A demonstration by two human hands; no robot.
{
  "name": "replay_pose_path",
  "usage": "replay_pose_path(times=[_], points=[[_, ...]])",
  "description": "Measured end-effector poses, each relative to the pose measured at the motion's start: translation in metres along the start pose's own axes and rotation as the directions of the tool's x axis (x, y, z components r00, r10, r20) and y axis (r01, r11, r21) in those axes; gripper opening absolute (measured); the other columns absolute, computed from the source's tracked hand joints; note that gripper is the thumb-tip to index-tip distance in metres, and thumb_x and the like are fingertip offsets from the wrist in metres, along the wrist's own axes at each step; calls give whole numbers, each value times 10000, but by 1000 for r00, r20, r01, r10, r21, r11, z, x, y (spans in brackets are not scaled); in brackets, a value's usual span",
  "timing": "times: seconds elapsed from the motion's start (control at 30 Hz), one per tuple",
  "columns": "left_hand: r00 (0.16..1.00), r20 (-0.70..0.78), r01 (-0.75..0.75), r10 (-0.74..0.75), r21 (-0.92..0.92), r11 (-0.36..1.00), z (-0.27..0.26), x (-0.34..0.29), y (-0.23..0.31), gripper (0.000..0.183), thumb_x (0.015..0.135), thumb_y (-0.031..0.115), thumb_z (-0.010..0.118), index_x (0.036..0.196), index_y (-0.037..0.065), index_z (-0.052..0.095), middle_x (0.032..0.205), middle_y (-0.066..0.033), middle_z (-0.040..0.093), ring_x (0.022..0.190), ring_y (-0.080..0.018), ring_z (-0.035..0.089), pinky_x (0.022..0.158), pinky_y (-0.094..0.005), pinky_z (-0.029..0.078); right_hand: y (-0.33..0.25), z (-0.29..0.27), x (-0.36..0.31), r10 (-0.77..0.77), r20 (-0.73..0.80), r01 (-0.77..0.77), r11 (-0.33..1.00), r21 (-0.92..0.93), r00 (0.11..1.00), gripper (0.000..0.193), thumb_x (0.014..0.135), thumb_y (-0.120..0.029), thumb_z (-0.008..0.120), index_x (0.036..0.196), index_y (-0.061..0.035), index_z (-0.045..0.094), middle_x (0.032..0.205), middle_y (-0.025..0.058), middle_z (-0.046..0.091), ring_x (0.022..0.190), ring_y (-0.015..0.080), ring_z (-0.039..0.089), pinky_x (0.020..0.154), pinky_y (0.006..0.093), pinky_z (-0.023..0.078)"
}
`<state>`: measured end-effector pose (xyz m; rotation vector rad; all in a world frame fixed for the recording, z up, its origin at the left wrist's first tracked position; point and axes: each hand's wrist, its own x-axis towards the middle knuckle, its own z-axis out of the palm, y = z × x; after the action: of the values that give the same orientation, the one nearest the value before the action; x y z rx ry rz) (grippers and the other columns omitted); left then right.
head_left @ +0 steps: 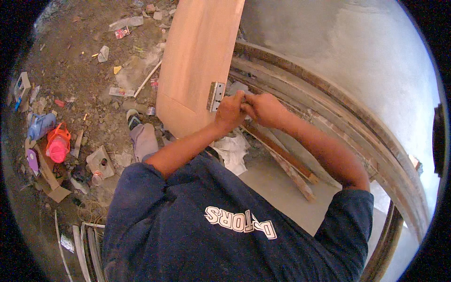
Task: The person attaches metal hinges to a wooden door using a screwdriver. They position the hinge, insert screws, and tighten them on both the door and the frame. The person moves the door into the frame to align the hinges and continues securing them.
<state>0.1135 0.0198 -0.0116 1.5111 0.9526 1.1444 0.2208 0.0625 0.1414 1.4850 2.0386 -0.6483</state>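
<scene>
Recording both hands drawn together ahead of the chest. Left hand (229,112) and right hand (266,109) are each curled closed, fingertips meeting; cannot tell what, if anything, sits between them. Metal hinge (216,96) lies at the right edge of the wooden panel (197,51), just beside the left hand at its 10 o'clock; presumably set there because a hinge leaf belongs along an edge. Panel runs toward 12 o'clock. Fingertip contact suggests fine handling rather than force. Pose: left forearm enters from 8 o'clock, right from 4 o'clock, right elbow bent and flared outward. Timber lengths (324,96) curve past at 1 to 4 o'clock.
</scene>
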Motion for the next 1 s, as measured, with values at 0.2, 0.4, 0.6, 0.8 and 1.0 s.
replay_pose_path(times=[0.2, 0.4, 0.6, 0.8, 1.0], points=[[999, 34, 2, -4, 80, 997, 4, 3, 4, 276, 858, 131, 687, 1030, 67, 481, 754, -195, 632, 704, -430, 642, 622, -543, 487, -2, -8, -5, 175, 299, -265, 918, 296, 938, 239, 935, -225, 588, 1126, -83, 614, 835, 196, 686, 750, 396, 696, 661, 471, 584], [989, 137, 50, -52, 21, 999, -3, 9, -3, 332, 813, 93, 715, 1048, 80, 480, 759, -189, 638, 728, -420, 660, 619, -533, 500, -10, -12, -22, -222, -90, 191, 944, -268, 971, 230, 942, -176, 562, 1134, -55, 596, 952, 176, 679, 859, 415, 687, 702, 506, 584], [996, -38, -84, 86, 45, 995, 5, -3, -2, 372, 779, 78, 740, 1065, 75, 501, 764, -173, 643, 729, -417, 646, 695, -536, 479, -9, 6, -11, 55, -9, -53, 990, 131, 998, 265, 921, -267, 611, 892, -3, 617, 722, 151, 618, 656, 305, 598, 610, 463, 510], [999, -32, -39, 39, -13, 999, 1, 0, -1, 349, 800, 139, 754, 1050, 79, 518, 744, -171, 638, 705, -435, 636, 658, -544, 470, -24, -12, -8, 326, 203, -384, 809, 445, 923, 391, 942, -320, 610, 749, 20, 622, 583, 126, 570, 542, 243, 528, 544, 415, 458], [1000, 25, 7, -6, -60, 998, 6, 3, -11, 292, 844, 150, 712, 1028, 67, 502, 713, -190, 622, 671, -461, 621, 586, -556, 462, -14, -9, -20, -404, -207, 309, 874, -376, 891, 193, 915, -186, 573, 1000, -23, 631, 775, 190, 665, 659, 349, 669, 618, 482, 549]])
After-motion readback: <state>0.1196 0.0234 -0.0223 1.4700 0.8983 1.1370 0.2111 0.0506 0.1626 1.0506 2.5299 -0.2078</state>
